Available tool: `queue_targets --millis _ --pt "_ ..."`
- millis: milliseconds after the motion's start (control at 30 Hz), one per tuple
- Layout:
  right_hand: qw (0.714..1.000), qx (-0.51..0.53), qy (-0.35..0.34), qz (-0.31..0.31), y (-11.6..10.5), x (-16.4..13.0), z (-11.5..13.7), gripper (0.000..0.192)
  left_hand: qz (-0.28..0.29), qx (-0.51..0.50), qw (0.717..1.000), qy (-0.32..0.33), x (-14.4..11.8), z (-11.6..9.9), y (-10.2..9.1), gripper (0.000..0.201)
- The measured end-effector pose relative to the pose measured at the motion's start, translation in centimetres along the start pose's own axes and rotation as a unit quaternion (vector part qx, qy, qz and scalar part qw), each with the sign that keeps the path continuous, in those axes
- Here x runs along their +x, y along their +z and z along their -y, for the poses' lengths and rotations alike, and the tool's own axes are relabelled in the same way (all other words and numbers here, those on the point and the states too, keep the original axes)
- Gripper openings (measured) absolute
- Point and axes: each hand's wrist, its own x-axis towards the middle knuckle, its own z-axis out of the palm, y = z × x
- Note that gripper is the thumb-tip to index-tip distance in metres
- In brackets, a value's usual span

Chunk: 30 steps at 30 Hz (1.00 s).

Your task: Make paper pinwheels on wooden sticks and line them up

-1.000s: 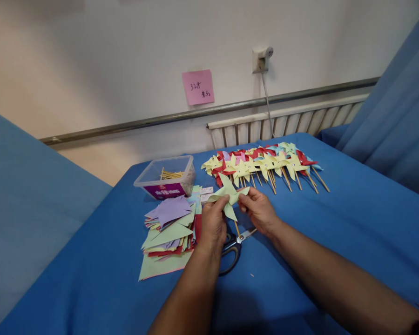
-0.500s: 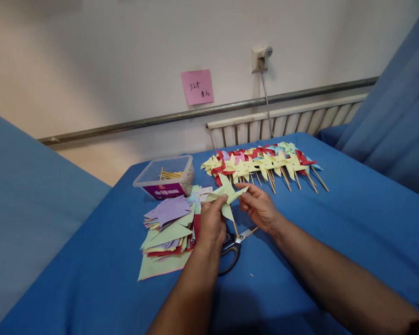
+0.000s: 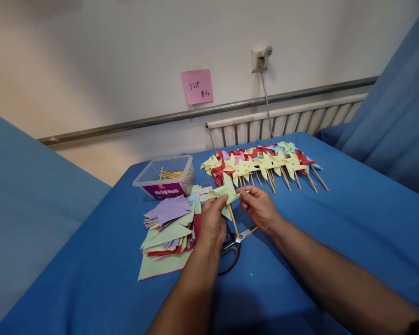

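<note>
A pale green paper pinwheel (image 3: pixel 226 189) on a thin wooden stick is held up between my two hands. My left hand (image 3: pixel 213 218) grips it near the middle, thumb on top. With thumb and fingers, my right hand (image 3: pixel 258 205) pinches the tip of its right blade. The pinwheel's stick (image 3: pixel 233 222) slants down over the scissors (image 3: pixel 234 246), which lie on the blue cloth with black handles toward me. Part of the scissors is hidden behind my left hand.
Stacked cut paper (image 3: pixel 167 228) lies left of my hands. Behind it stands a clear plastic box (image 3: pixel 167 190) of wooden sticks. Several finished pinwheels (image 3: pixel 265 165) rest at the back of the blue-covered table (image 3: pixel 352 223), before a radiator (image 3: pixel 300 116).
My right fingers have turned the right blade of the pinwheel slightly, so it looks narrower and more folded. My left hand stays nearly in place.
</note>
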Motion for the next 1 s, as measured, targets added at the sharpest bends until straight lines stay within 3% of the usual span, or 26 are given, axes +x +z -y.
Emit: queue_targets --millis 267,500,1000 --pt "0.999 -0.023 -0.009 -0.043 -0.04 0.30 -0.26 0.025 0.002 -0.003 1.000 -0.005 0.02 0.03 0.03 0.018" --pt "0.999 0.027 0.006 -0.037 0.12 0.24 -0.21 0.029 0.008 -0.006 1.000 0.001 0.11 0.07 -0.10 0.018" --pt "0.998 0.003 -0.006 -0.055 0.12 0.24 -0.13 0.030 -0.001 -0.005 1.000 -0.011 0.02 0.01 -0.15 0.018"
